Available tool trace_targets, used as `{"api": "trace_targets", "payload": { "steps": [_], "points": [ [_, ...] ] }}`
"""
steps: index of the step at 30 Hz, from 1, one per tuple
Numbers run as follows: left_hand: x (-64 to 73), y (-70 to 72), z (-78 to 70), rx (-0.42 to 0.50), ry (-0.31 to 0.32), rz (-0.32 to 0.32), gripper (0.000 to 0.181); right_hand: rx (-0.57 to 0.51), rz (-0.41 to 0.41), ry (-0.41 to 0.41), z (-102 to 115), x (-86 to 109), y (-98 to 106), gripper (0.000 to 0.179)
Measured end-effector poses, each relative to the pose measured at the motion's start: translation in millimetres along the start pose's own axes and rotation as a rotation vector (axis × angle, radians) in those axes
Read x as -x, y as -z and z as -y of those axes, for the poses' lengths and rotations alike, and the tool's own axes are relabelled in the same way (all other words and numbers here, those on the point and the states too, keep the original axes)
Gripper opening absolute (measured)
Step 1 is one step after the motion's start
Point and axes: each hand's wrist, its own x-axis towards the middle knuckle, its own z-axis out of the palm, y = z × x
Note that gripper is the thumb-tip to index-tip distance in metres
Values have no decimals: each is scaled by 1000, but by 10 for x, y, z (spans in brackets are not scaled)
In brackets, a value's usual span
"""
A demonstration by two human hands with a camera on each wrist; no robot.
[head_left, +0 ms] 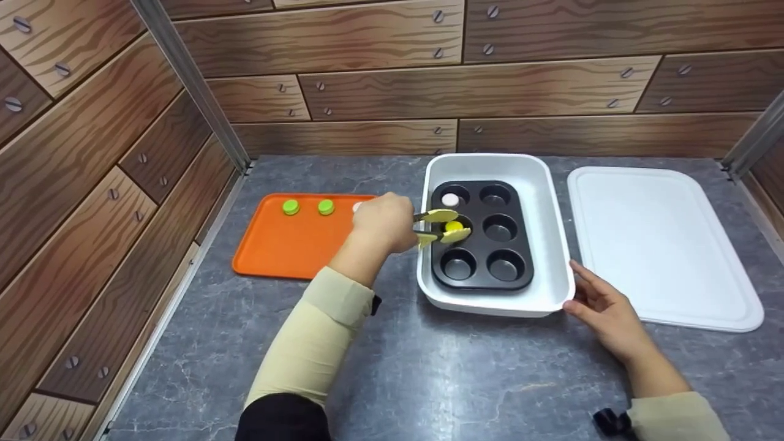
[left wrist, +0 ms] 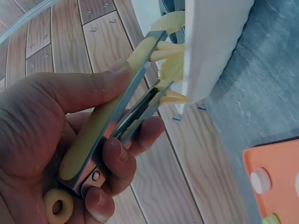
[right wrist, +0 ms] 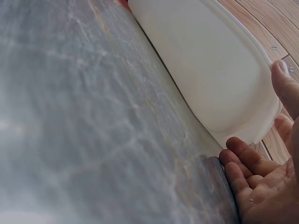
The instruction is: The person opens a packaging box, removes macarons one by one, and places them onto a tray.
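Observation:
My left hand (head_left: 386,223) grips a pair of tongs (left wrist: 110,112) with yellow handles and tips. In the head view the tong tips reach over the middle-left cup of a black muffin tin (head_left: 478,239), one on either side of a yellow cap (head_left: 454,226). I cannot tell whether they squeeze it. A white cap (head_left: 450,200) lies in the back-left cup. The tin sits inside a white rectangular tub (head_left: 548,245). With loose fingers, my right hand (head_left: 606,312) touches the outside of the tub at its front right corner.
An orange tray (head_left: 294,245) lies to the left, bearing two green caps (head_left: 291,207) and a white one (head_left: 356,207) partly hidden by my left hand. On the right a white lid (head_left: 667,251) lies flat. Wood-patterned walls (head_left: 380,37) stand behind and at the sides.

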Motion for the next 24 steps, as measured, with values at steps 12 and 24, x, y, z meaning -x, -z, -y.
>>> {"api": "trace_targets", "payload": {
  "steps": [12,24],
  "points": [
    [-88,126,-247,-92,21,83,24,1,6,5,-8,-3,-1,73],
    [-133,89,-379,-74,42,96,44,2,8,6,-9,5,14,73]
  ]
}}
